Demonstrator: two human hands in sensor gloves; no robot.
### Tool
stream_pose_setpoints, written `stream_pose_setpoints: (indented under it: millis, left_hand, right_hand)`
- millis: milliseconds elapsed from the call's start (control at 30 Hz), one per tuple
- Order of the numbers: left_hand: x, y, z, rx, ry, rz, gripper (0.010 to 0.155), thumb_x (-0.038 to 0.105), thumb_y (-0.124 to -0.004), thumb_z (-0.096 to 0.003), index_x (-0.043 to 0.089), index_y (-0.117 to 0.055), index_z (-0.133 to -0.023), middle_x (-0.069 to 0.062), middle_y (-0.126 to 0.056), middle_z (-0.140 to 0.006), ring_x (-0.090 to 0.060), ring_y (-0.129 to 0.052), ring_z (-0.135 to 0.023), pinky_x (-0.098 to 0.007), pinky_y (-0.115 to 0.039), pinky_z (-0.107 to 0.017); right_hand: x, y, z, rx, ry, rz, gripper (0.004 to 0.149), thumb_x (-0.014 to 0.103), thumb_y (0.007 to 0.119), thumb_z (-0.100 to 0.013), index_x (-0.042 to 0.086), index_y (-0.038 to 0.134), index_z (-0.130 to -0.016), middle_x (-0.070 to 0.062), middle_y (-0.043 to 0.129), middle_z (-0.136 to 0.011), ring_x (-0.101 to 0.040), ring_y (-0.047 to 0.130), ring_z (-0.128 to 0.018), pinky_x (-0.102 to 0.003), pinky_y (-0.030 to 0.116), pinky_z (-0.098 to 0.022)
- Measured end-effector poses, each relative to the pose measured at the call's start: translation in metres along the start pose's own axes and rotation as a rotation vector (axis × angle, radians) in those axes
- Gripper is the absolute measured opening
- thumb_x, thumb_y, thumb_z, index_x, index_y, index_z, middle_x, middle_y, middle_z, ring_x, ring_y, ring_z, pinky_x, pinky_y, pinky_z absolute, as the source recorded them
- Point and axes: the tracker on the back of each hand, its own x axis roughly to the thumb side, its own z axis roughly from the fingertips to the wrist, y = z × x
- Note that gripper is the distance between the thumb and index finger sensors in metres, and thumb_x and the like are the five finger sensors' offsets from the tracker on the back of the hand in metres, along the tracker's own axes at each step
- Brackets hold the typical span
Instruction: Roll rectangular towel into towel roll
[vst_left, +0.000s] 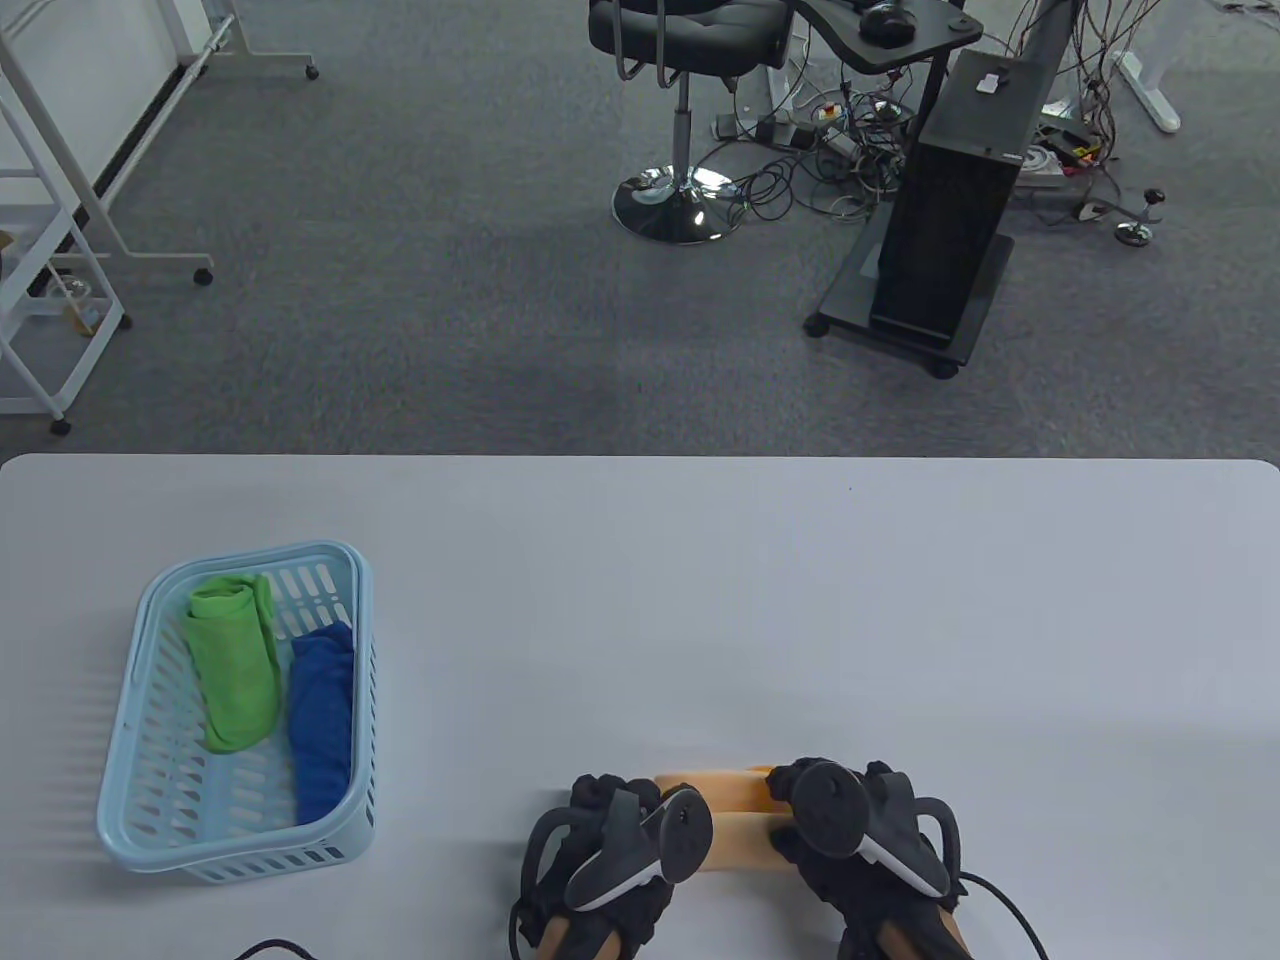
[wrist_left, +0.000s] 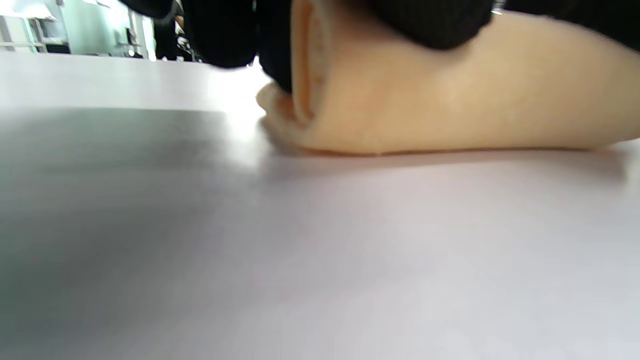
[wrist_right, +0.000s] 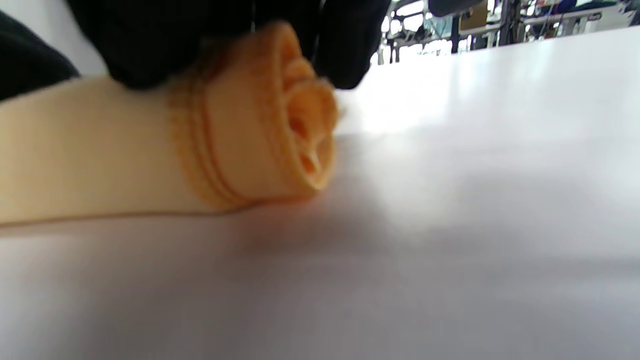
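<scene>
A pale orange towel (vst_left: 735, 815) lies rolled up on the white table (vst_left: 700, 600) near its front edge. My left hand (vst_left: 610, 850) rests on the roll's left end and my right hand (vst_left: 860, 830) on its right end, fingers curled over the top. The left wrist view shows the roll (wrist_left: 450, 110) lying on the table under my gloved fingers (wrist_left: 430, 22). The right wrist view shows the roll's spiral end (wrist_right: 300, 135) with my fingers (wrist_right: 165, 35) pressing on top.
A light blue basket (vst_left: 150, 800) stands at the table's left and holds a green towel roll (vst_left: 235, 665) and a blue towel roll (vst_left: 322, 715). Beyond the table are a chair (vst_left: 685, 60), a black stand (vst_left: 940, 220) and cables on the carpet.
</scene>
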Motion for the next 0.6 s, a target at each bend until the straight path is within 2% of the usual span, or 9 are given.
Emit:
stream_pose_setpoints:
  millis: [67,133,267,333,400,533,600]
  left_hand:
    - [0.0011,0.0040,0.0010,0.054,-0.003,0.036,0.050,0.044,-0.072,-0.0392,0.039,-0.056,-0.086,-0.010,-0.055,-0.100,-0.038,-0.055,-0.091,-0.065,-0.038,-0.070]
    - [0.0045,0.0033,0.0000,0.029,-0.006,-0.013,0.042,0.042,-0.072,-0.0397,0.037,-0.067,-0.081,-0.010,-0.054,-0.100,-0.039,-0.053,-0.092,-0.065,-0.037,-0.070]
    - [0.0038,0.0051,0.0003,0.032,-0.007,-0.010,0.049,0.044,-0.066,-0.0406,0.038,-0.071,-0.088,-0.012,-0.057,-0.103,-0.040,-0.056,-0.092,-0.065,-0.040,-0.070]
    - [0.0008,0.0042,0.0008,-0.007,-0.006,0.029,0.059,0.052,-0.067,-0.0379,0.036,-0.068,-0.095,-0.014,-0.055,-0.105,-0.042,-0.054,-0.094,-0.066,-0.039,-0.070]
    - [-0.0003,0.0021,-0.0003,-0.045,-0.007,0.025,0.070,0.058,-0.073,-0.0337,0.035,-0.062,-0.099,-0.015,-0.053,-0.107,-0.043,-0.052,-0.095,-0.067,-0.038,-0.070]
    - [0.0028,-0.0033,-0.0044,-0.089,0.007,-0.061,0.080,0.051,-0.082,-0.0338,0.030,-0.049,-0.104,-0.013,-0.054,-0.108,-0.041,-0.054,-0.097,-0.067,-0.041,-0.070]
    - [0.0032,-0.0042,-0.0053,-0.064,0.022,-0.071,0.075,0.045,-0.081,-0.0368,0.029,-0.051,-0.103,-0.012,-0.060,-0.106,-0.039,-0.060,-0.095,-0.066,-0.045,-0.070]
  right_hand:
    - [0.0023,-0.0002,-0.0003,-0.048,-0.016,0.017,0.048,0.035,0.079,-0.029,0.024,0.070,-0.076,-0.004,0.061,-0.094,-0.027,0.071,-0.089,-0.065,0.044,-0.070]
    - [0.0046,-0.0005,-0.0014,-0.036,-0.032,0.064,0.046,0.035,0.081,-0.027,0.028,0.079,-0.072,-0.003,0.067,-0.092,-0.028,0.074,-0.088,-0.064,0.046,-0.070]
    - [0.0038,-0.0013,-0.0010,-0.042,-0.017,0.081,0.046,0.037,0.078,-0.030,0.028,0.085,-0.075,-0.006,0.069,-0.093,-0.030,0.075,-0.088,-0.064,0.048,-0.069]
    - [0.0018,-0.0013,-0.0011,-0.022,-0.017,0.069,0.056,0.047,0.076,-0.028,0.027,0.084,-0.080,-0.008,0.067,-0.095,-0.032,0.074,-0.089,-0.065,0.048,-0.069]
    - [0.0008,0.0005,-0.0023,0.026,-0.026,0.058,0.067,0.052,0.081,-0.023,0.026,0.080,-0.085,-0.009,0.063,-0.097,-0.033,0.070,-0.091,-0.066,0.045,-0.069]
    - [-0.0017,0.0049,-0.0029,0.092,-0.013,0.109,0.074,0.046,0.086,-0.023,0.027,0.069,-0.093,-0.008,0.060,-0.099,-0.034,0.065,-0.094,-0.066,0.043,-0.070]
    - [-0.0019,0.0072,-0.0033,0.116,0.008,0.113,0.072,0.041,0.084,-0.027,0.027,0.064,-0.095,-0.007,0.061,-0.098,-0.033,0.066,-0.093,-0.065,0.044,-0.070]
